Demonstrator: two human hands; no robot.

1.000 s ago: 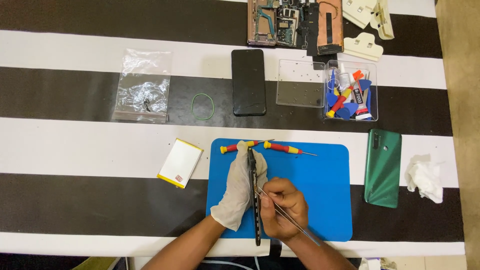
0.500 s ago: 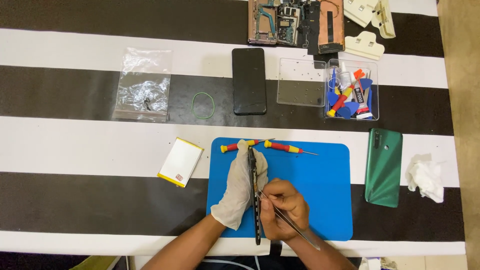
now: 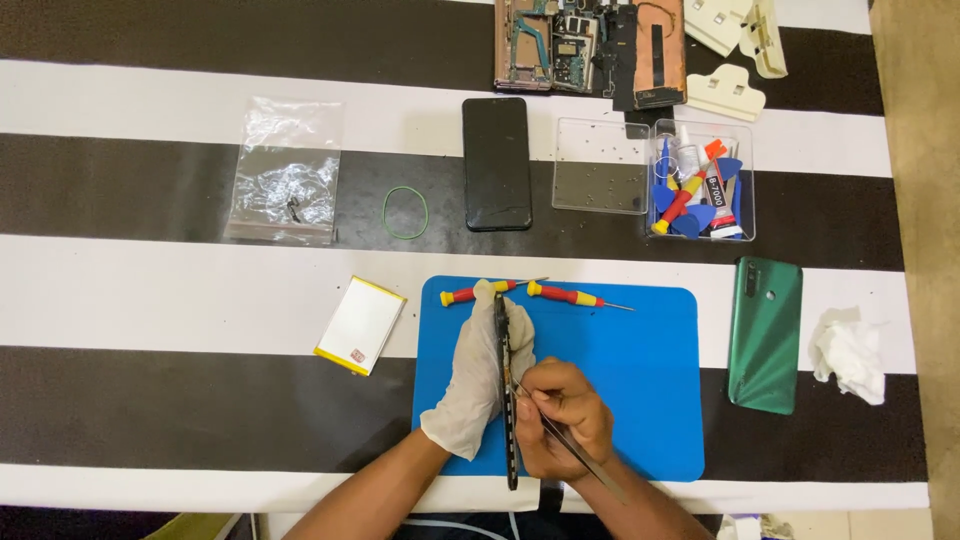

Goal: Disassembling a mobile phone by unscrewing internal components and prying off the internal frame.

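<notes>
1. The striped table (image 3: 150,390), in broad black and white bands, looks the same as half a second and a second ago; nothing on it has shifted.
2. The blue mat (image 3: 640,370) lies at the six o'clock side of the table, and both hands work over its left part, as before.
3. The gloved left hand (image 3: 478,375) holds the phone frame (image 3: 504,390) on edge, fingers wrapped around its far side. The frame runs from twelve to six o'clock and has stayed upright through all three pictures.
4. The bare right hand (image 3: 562,418) sits just at three o'clock of the frame, fingers pinched narrow around the tweezers (image 3: 575,452). The tweezer tips meet the frame's edge near its middle; the handle trails off toward five o'clock. Since a second ago the hand has barely crept, so I judge the picking at the frame's edge is ongoing, not finished. What the tips grip is too small to tell.
5. The green back cover (image 3: 765,335) lies at three o'clock of the mat, the black phone (image 3: 497,162) at twelve o'clock.
6. The tool box (image 3: 700,180) and clear tray (image 3: 600,165) sit at one o'clock.
7. The white battery (image 3: 360,324) rests at nine o'clock of the mat.
8. Two red-and-yellow screwdrivers (image 3: 570,295) lie along the mat's top edge, untouched.
</notes>
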